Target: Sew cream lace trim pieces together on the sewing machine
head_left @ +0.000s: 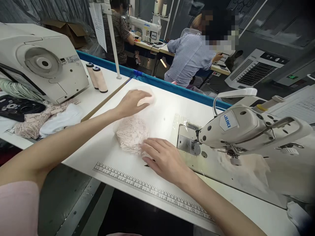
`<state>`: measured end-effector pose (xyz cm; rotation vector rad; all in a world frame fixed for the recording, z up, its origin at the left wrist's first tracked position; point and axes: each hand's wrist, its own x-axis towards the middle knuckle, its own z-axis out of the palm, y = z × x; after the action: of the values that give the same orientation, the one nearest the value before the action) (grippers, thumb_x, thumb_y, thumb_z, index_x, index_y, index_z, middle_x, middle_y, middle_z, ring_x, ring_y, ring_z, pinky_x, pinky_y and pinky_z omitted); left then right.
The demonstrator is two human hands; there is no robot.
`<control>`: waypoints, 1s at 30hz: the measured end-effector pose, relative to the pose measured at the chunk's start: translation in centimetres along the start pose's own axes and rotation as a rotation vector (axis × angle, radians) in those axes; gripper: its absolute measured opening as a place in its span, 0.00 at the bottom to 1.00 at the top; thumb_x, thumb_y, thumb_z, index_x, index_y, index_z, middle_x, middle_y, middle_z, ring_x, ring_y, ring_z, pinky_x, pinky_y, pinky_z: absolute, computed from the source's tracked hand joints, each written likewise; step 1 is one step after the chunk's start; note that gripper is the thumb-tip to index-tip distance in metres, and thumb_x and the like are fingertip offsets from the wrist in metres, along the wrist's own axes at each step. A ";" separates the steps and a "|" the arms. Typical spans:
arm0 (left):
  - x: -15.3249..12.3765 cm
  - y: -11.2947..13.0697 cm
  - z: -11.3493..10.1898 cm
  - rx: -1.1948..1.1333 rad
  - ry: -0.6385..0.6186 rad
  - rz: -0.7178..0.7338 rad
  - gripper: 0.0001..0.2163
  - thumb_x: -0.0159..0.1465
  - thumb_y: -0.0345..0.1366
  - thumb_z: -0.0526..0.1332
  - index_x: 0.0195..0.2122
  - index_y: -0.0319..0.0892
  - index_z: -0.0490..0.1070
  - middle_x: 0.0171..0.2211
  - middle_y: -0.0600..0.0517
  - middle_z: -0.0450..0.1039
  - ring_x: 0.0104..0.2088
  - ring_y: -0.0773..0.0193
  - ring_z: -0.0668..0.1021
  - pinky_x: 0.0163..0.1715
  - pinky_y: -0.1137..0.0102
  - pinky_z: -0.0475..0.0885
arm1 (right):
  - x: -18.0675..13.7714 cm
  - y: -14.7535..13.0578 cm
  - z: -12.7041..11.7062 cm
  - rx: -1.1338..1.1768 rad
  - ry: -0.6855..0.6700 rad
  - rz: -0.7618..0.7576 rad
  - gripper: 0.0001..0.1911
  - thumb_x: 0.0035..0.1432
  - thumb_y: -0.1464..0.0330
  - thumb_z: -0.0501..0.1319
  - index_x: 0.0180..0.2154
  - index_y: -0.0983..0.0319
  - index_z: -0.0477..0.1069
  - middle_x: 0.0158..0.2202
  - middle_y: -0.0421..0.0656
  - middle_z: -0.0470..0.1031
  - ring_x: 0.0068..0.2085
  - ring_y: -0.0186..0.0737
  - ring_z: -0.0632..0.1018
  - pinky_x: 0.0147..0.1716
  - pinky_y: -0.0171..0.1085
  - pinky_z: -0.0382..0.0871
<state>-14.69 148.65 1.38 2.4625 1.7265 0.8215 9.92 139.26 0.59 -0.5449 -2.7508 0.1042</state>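
A pale pink lace piece, gathered into a rounded shape, lies on the white sewing table. My right hand reaches in from the right with fingers extended, their tips at the lace's right edge. Beneath its thumb shows a small dark pointed thing, too little visible to name. Farther back, my left hand curls around a pale fabric piece, which is blurred; the fingertips' contact is partly hidden. To the right stands a white sewing machine, its needle area beside my right hand.
A ruler scale runs along the table's front edge. Thread cones and another machine stand at left, near lace and white cloth. Teal fabric borders the far edge. Two people sit beyond.
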 end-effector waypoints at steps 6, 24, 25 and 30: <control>-10.7 4.6 -0.6 -0.070 -0.279 0.155 0.23 0.67 0.51 0.57 0.59 0.45 0.66 0.60 0.49 0.68 0.58 0.57 0.72 0.56 0.62 0.70 | -7.8 0.0 -0.5 -0.123 -0.031 0.080 0.26 0.62 0.81 0.52 0.60 0.62 0.65 0.58 0.49 0.72 0.60 0.48 0.72 0.51 0.47 0.78; -12.6 4.8 0.3 0.016 -0.177 -0.071 0.19 0.70 0.51 0.48 0.59 0.55 0.64 0.63 0.59 0.64 0.61 0.53 0.69 0.61 0.54 0.65 | -28.5 3.2 -5.1 -0.541 0.075 0.645 0.19 0.66 0.73 0.51 0.55 0.61 0.72 0.56 0.46 0.75 0.54 0.48 0.77 0.52 0.46 0.75; -12.5 5.2 0.2 0.013 -0.186 -0.088 0.20 0.69 0.52 0.48 0.59 0.56 0.64 0.63 0.60 0.63 0.61 0.51 0.68 0.61 0.53 0.65 | -28.6 3.1 -5.4 -0.556 0.091 0.663 0.19 0.66 0.73 0.52 0.54 0.62 0.72 0.56 0.46 0.74 0.54 0.48 0.77 0.53 0.47 0.74; -11.1 6.9 -1.1 -0.053 -0.197 -0.374 0.25 0.65 0.57 0.48 0.51 0.47 0.72 0.54 0.51 0.74 0.54 0.44 0.73 0.51 0.55 0.69 | -26.9 1.9 -5.7 -0.539 0.212 0.559 0.14 0.65 0.73 0.56 0.50 0.62 0.74 0.53 0.46 0.77 0.53 0.47 0.77 0.51 0.45 0.74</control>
<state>-11.91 135.91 0.03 2.0122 1.9688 0.5582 35.93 130.74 -2.61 -1.3648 -2.3277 -0.5446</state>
